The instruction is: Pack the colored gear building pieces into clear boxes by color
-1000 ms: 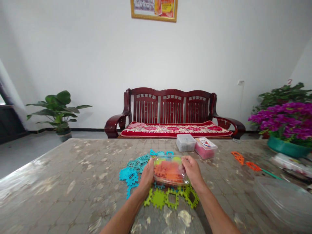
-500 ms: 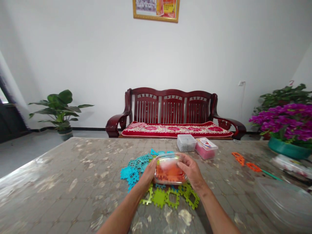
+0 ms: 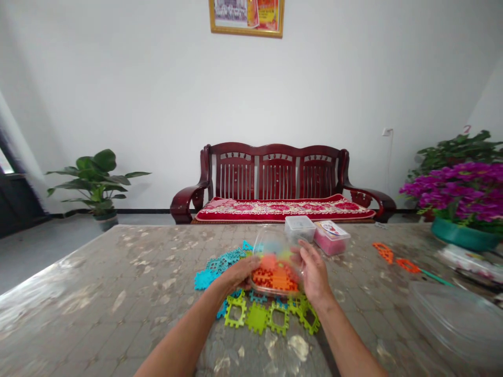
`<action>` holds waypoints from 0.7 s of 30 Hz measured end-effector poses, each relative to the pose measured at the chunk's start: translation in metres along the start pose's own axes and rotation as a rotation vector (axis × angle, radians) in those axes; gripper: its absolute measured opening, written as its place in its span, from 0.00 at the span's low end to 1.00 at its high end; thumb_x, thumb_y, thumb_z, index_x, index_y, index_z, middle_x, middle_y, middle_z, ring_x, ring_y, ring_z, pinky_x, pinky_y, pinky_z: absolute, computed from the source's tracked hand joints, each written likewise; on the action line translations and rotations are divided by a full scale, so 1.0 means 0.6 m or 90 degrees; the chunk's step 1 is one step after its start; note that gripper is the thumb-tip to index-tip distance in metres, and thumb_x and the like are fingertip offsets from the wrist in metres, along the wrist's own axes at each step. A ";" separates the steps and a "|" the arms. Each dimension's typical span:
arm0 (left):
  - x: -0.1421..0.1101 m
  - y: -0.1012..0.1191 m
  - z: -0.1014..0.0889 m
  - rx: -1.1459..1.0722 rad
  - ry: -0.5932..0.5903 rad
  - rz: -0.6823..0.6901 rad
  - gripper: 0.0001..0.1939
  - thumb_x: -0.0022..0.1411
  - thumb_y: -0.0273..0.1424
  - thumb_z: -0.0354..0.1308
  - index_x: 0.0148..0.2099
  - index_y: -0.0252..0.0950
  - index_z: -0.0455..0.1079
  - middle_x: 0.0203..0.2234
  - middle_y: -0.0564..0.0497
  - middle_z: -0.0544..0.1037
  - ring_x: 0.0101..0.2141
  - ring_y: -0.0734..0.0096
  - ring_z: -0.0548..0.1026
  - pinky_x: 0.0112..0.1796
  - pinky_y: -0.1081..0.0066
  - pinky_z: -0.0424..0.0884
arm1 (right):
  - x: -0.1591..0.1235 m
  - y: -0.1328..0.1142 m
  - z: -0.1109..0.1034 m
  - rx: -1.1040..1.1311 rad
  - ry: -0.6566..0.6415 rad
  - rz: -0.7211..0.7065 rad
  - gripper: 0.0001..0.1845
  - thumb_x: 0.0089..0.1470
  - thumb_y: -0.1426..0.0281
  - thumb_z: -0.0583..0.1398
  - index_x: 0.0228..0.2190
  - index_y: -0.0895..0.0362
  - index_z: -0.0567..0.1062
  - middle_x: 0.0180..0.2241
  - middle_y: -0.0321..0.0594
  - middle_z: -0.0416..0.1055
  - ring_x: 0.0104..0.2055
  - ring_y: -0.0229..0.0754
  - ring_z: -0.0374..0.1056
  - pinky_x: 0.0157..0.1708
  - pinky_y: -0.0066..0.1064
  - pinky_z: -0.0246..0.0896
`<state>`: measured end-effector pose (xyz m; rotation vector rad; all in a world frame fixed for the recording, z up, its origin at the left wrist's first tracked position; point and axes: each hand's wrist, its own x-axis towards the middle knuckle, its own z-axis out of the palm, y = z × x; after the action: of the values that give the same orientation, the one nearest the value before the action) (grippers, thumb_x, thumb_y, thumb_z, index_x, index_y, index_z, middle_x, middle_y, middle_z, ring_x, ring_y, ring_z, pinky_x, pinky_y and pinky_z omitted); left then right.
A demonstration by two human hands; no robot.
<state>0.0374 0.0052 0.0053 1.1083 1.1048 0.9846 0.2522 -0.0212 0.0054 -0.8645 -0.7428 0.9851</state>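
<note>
A clear plastic container (image 3: 275, 289) with orange notched building pieces (image 3: 277, 277) inside is in front of me, above other pieces. My left hand (image 3: 241, 273) grips its left side. At the right side my right hand (image 3: 312, 269) has thumb and fingers bent on the edge of the clear lid (image 3: 271, 238), which is tilted up and smeared by motion. Blue notched pieces (image 3: 210, 277) lie behind and left of the container. Nearer to me, green notched pieces (image 3: 257, 318) are spread in a row, some with open centres.
Behind stand a clear box (image 3: 299, 228) and a pink-filled box (image 3: 332, 238). Orange pieces (image 3: 407, 265) on a green stick lie to the right, near a large clear plastic container (image 3: 459, 319) and a flower pot (image 3: 466, 233). A wooden bench (image 3: 275, 173) stands beyond the table (image 3: 137, 293).
The lid has swung upward from the container, baring the orange pieces. My right hand has shifted slightly along the right side; my left hand still grips the container, lower on its side.
</note>
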 end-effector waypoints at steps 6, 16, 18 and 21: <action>-0.010 0.018 -0.015 0.095 -0.040 -0.031 0.19 0.52 0.35 0.64 0.48 0.40 0.79 0.17 0.56 0.76 0.15 0.73 0.68 0.17 0.79 0.61 | 0.055 0.016 -0.078 0.178 0.153 0.052 0.18 0.42 0.65 0.69 0.39 0.52 0.77 0.30 0.34 0.80 0.24 0.35 0.71 0.29 0.28 0.70; 0.014 0.015 -0.044 0.278 0.206 0.282 0.17 0.66 0.34 0.52 0.54 0.40 0.74 0.52 0.46 0.78 0.58 0.56 0.70 0.60 0.63 0.62 | 0.073 0.046 -0.141 0.185 0.190 0.129 0.07 0.47 0.71 0.66 0.31 0.53 0.75 0.24 0.31 0.78 0.18 0.34 0.67 0.20 0.26 0.68; 0.016 0.012 -0.047 0.326 0.234 0.324 0.17 0.67 0.33 0.52 0.55 0.42 0.73 0.51 0.46 0.77 0.57 0.56 0.71 0.60 0.61 0.61 | 0.073 0.049 -0.141 0.192 0.186 0.143 0.07 0.47 0.72 0.66 0.32 0.53 0.76 0.24 0.32 0.78 0.18 0.34 0.67 0.20 0.25 0.68; 0.018 0.005 -0.052 0.393 0.259 0.374 0.19 0.68 0.32 0.50 0.58 0.42 0.72 0.49 0.46 0.76 0.53 0.57 0.73 0.57 0.61 0.65 | 0.072 0.049 -0.142 0.203 0.185 0.159 0.05 0.48 0.74 0.65 0.31 0.54 0.76 0.23 0.31 0.77 0.19 0.33 0.68 0.21 0.24 0.69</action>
<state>0.0083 0.0215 0.0037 1.8558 1.5083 1.4143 0.3286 0.0041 -0.0540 -0.8075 -0.2230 1.1321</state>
